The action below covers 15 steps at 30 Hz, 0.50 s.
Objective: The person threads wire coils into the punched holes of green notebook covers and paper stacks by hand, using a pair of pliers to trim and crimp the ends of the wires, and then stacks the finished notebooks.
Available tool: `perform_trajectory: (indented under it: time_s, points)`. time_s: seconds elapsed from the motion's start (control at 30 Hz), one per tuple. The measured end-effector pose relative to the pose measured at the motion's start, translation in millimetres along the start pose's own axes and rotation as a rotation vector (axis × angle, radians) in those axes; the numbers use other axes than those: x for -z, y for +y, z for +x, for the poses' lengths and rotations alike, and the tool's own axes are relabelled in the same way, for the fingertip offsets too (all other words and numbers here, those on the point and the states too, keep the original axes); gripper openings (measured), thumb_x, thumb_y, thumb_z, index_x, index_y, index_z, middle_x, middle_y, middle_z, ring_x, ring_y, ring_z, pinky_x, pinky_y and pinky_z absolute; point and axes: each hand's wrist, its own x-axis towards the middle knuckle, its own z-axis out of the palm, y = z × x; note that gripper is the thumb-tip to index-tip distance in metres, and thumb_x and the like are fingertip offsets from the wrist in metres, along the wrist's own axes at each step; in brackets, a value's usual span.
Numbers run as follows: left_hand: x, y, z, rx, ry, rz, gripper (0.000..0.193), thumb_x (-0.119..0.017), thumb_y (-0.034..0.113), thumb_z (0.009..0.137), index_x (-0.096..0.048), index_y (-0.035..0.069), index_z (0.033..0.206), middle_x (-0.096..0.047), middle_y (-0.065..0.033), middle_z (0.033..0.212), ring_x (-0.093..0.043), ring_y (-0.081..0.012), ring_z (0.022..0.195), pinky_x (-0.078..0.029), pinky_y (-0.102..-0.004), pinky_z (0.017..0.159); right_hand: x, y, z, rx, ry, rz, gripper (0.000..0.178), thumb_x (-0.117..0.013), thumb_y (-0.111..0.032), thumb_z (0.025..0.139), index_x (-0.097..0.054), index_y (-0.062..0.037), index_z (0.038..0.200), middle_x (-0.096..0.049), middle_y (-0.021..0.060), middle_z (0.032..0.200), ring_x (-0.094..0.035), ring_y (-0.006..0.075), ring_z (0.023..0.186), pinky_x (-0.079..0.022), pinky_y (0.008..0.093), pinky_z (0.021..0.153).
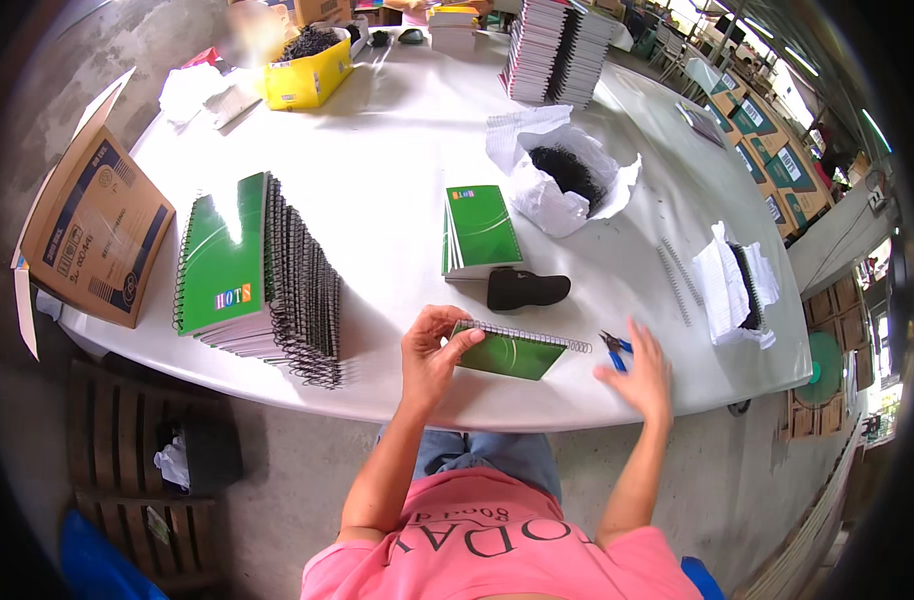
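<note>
My left hand [437,352] grips a green notebook [512,355] at its left end, thumb on the cover. A wire coil runs along the notebook's upper edge, and its right end sticks out past the cover. Close to that end are small pliers [614,350] with blue handles and dark jaws. Thumb and fingers of my right hand [645,378] are spread around the pliers' handles without closing on them. Just beyond the notebook lies a black, shoe-shaped object [527,290]. Behind it is a stack of green notebooks [480,228] with no coils showing.
A tall stack of coil-bound green notebooks [227,260] stands left, beside an open cardboard box [102,225]. White wrappings [552,200] hold dark coils; another white packet [727,290] is at right, near loose coils [680,280]. A yellow bin [307,80] and notebook piles [537,50] stand far back.
</note>
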Motion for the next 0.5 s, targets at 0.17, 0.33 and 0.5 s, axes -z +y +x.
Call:
perform_trajectory:
  time_s: [0.17, 0.33, 0.5]
  points:
    - [-20, 13, -6, -0.399, 0.214, 0.187, 0.07, -0.076, -0.009, 0.068, -0.042, 0.003, 0.128, -0.067, -0.0076, 0.082, -0.061, -0.012, 0.075, -0.05, -0.0239, 0.067, -41, 20, -41, 0.161, 0.404, 0.066, 0.041, -0.054, -0.032, 0.092, -0.054, -0.0121, 0.128, -0.053, 0.0118, 0.119, -0.048, 0.0306, 0.11, -0.034, 0.0489, 0.097]
    - [-31, 25, -10, -0.78, 0.221, 0.492, 0.078, -0.078, -0.007, 0.066, -0.037, -0.002, 0.132, -0.068, -0.0117, 0.086, -0.062, -0.0145, 0.076, -0.053, -0.0257, 0.066, 30, -88, -58, 0.333, 0.236, 0.778, 0.034, -0.061, -0.025, 0.087, -0.062, -0.0125, 0.118, -0.055, 0.0111, 0.116, -0.051, 0.0285, 0.107, -0.031, 0.0435, 0.098]
    - [-32, 32, -13, -0.823, 0.212, 0.535, 0.077, -0.074, -0.013, 0.067, -0.035, -0.002, 0.133, -0.068, -0.0127, 0.089, -0.062, -0.0157, 0.077, -0.057, -0.0271, 0.067, 32, -134, -54, 0.551, 0.354, 0.468, 0.033, -0.063, -0.027, 0.086, -0.063, -0.018, 0.118, -0.055, 0.0079, 0.113, -0.052, 0.0257, 0.105, -0.031, 0.0429, 0.097]
